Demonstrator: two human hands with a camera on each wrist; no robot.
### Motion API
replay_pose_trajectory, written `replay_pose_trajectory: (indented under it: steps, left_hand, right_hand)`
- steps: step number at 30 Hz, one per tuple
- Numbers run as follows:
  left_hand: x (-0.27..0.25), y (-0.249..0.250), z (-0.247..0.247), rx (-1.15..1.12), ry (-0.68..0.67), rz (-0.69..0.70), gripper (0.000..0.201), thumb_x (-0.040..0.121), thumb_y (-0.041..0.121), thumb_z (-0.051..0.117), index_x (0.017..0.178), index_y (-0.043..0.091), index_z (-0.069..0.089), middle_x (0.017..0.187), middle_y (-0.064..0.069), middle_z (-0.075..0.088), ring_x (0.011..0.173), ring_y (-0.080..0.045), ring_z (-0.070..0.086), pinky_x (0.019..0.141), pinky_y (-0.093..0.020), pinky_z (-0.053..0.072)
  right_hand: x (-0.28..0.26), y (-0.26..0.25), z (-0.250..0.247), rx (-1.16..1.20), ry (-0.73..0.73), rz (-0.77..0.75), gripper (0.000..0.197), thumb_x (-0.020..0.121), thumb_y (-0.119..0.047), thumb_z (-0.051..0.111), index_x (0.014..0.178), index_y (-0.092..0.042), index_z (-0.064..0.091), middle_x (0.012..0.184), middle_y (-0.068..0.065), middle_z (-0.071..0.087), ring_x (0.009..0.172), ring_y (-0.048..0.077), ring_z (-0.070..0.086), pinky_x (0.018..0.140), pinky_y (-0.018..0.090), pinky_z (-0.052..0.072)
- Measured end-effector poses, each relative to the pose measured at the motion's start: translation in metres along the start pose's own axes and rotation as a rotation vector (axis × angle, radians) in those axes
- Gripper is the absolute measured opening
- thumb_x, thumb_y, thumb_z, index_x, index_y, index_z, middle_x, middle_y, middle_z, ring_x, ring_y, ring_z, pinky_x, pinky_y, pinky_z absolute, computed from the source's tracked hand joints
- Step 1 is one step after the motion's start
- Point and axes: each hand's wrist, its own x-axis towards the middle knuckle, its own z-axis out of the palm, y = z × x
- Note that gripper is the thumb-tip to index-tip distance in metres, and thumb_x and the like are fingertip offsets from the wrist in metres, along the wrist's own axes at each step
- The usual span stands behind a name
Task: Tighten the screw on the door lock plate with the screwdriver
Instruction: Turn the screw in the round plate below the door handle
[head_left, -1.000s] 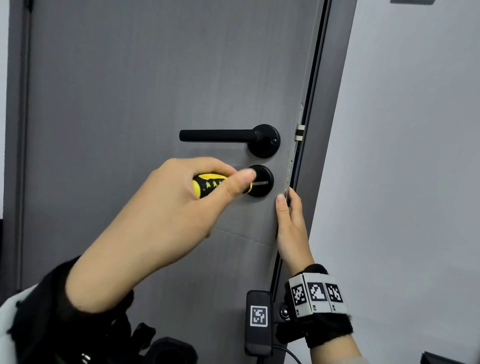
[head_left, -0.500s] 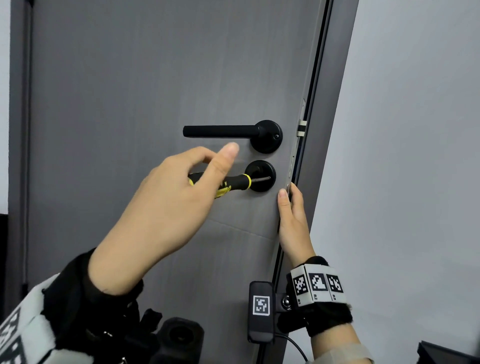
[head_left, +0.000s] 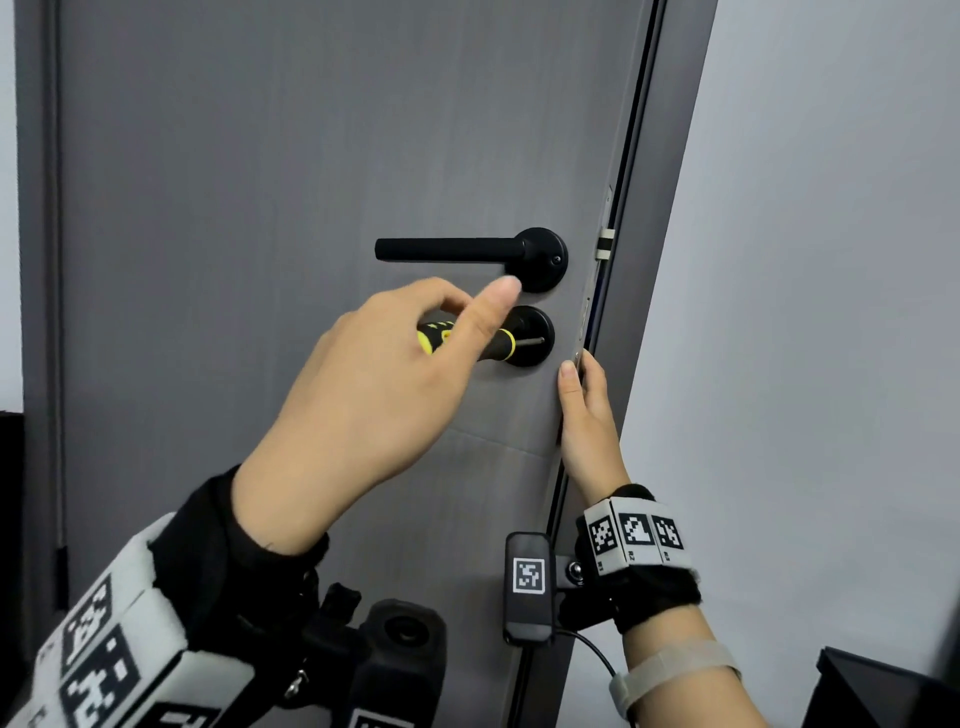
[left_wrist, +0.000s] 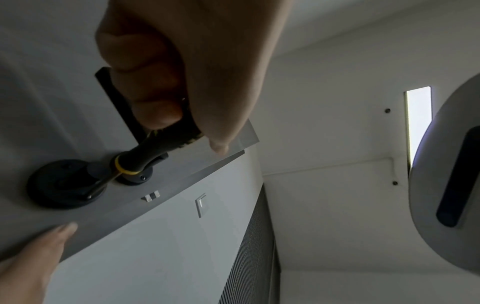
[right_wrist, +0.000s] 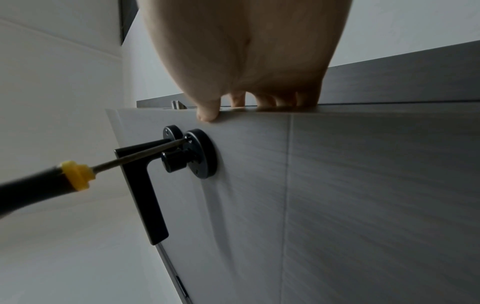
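Left-hand grip (head_left: 363, 395): fingers curled round the black-and-yellow screwdriver (head_left: 467, 340), thumb lifted, tip seated on the round lock plate (head_left: 535, 338) below the lever handle (head_left: 447, 250). Right hand (head_left: 584, 410) clasps the door (head_left: 260, 182) edge. Keep the shaft square to the screw, pressing inward while turning.

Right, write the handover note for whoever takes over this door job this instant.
Left hand: fingers curled round the black-and-yellow screwdriver, thumb lifted off the handle.
Right hand: holds the door edge just below the lock, thumb on the face, fingers wrapped behind.
Screwdriver tip sits at the upper rim of the round lock plate, below the lever handle; the screw itself is hidden by the tip.
Done: tool seated on the plate.
Left: how tight the screw is cannot be told; keep turning until it stops, then withdraw.
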Motion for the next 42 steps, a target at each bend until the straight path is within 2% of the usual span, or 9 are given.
replay_pose_trajectory:
  steps: [5, 8, 13, 20, 23, 26, 33, 38, 42]
  left_hand:
    - [0.0, -0.008, -0.003, -0.004, -0.011, -0.014, 0.009, 0.084, 0.044, 0.045, 0.09, 0.039, 0.049, 0.06, -0.006, 0.059, 0.041, -0.01, 0.037, 0.05, -0.029, 0.033]
    - [-0.002, -0.01, -0.003, -0.004, -0.082, -0.034, 0.013, 0.079, 0.036, 0.057, 0.091, 0.036, 0.051, 0.061, 0.001, 0.052, 0.044, -0.008, 0.041, 0.049, -0.026, 0.035]
    - [0.002, -0.007, -0.004, -0.038, -0.016, -0.045, 0.051, 0.076, 0.074, 0.035, 0.081, 0.029, 0.061, 0.044, 0.01, 0.052, 0.05, -0.015, 0.045, 0.053, -0.03, 0.032]
    - [-0.001, -0.011, -0.01, 0.021, -0.084, -0.034, 0.017, 0.082, 0.038, 0.058, 0.097, 0.038, 0.049, 0.062, 0.004, 0.051, 0.044, -0.008, 0.041, 0.05, -0.027, 0.034]
    - [-0.002, -0.009, -0.008, 0.005, -0.062, -0.028, 0.022, 0.078, 0.053, 0.06, 0.09, 0.035, 0.055, 0.059, 0.007, 0.051, 0.049, -0.006, 0.045, 0.05, -0.02, 0.034]
    - [0.0, -0.007, -0.006, -0.032, 0.0, -0.037, 0.056, 0.074, 0.076, 0.032, 0.083, 0.028, 0.06, 0.044, 0.014, 0.052, 0.05, -0.016, 0.045, 0.054, -0.03, 0.032]
    - [0.0, -0.009, -0.011, 0.03, -0.01, -0.045, 0.018, 0.081, 0.038, 0.059, 0.097, 0.034, 0.05, 0.061, 0.005, 0.05, 0.042, -0.007, 0.041, 0.046, -0.024, 0.035]
    - [0.0, -0.004, -0.009, 0.025, -0.019, -0.063, 0.049, 0.076, 0.074, 0.034, 0.087, 0.033, 0.057, 0.042, 0.013, 0.054, 0.045, -0.009, 0.041, 0.051, -0.029, 0.03]
    - [0.0, -0.01, -0.008, 0.036, 0.033, -0.053, 0.026, 0.085, 0.057, 0.042, 0.091, 0.035, 0.053, 0.043, 0.008, 0.051, 0.037, -0.01, 0.037, 0.048, -0.028, 0.029]
  right_hand:
    - [0.0, 0.0, 0.0, -0.015, 0.001, 0.009, 0.05, 0.098, -0.032, 0.034, 0.144, -0.02, 0.023, 0.148, -0.004, 0.034, 0.118, -0.003, 0.032, 0.088, 0.005, 0.024]
    - [0.001, 0.0, 0.0, -0.016, 0.0, 0.007, 0.05, 0.098, -0.031, 0.034, 0.144, -0.02, 0.023, 0.148, -0.004, 0.034, 0.117, -0.004, 0.031, 0.087, 0.004, 0.023]
    - [0.0, 0.001, 0.002, -0.014, 0.011, -0.002, 0.05, 0.097, -0.033, 0.035, 0.144, -0.019, 0.024, 0.149, -0.004, 0.033, 0.13, 0.004, 0.033, 0.102, 0.017, 0.026]
    - [0.0, 0.002, 0.002, -0.014, 0.014, -0.005, 0.051, 0.097, -0.034, 0.035, 0.145, -0.019, 0.024, 0.15, -0.004, 0.033, 0.134, 0.007, 0.032, 0.109, 0.022, 0.025]
    - [0.0, 0.002, 0.002, -0.013, 0.017, -0.011, 0.051, 0.097, -0.033, 0.035, 0.144, -0.018, 0.025, 0.15, -0.002, 0.034, 0.133, 0.007, 0.033, 0.109, 0.024, 0.026]
    - [-0.001, 0.001, 0.002, -0.017, 0.011, -0.007, 0.051, 0.097, -0.033, 0.035, 0.145, -0.019, 0.023, 0.15, -0.003, 0.032, 0.132, 0.005, 0.031, 0.103, 0.018, 0.024]
    - [-0.002, 0.001, 0.002, 0.004, 0.006, -0.015, 0.051, 0.097, -0.032, 0.035, 0.144, -0.019, 0.023, 0.147, -0.004, 0.035, 0.121, 0.0, 0.034, 0.101, 0.017, 0.026]
    - [-0.002, 0.002, 0.002, 0.004, 0.005, -0.01, 0.051, 0.097, -0.033, 0.036, 0.145, -0.02, 0.022, 0.148, -0.004, 0.035, 0.121, 0.0, 0.033, 0.104, 0.019, 0.024]
    - [-0.001, 0.002, 0.001, -0.004, 0.002, -0.005, 0.052, 0.097, -0.033, 0.035, 0.145, -0.02, 0.021, 0.15, -0.005, 0.031, 0.127, 0.002, 0.031, 0.103, 0.017, 0.022]
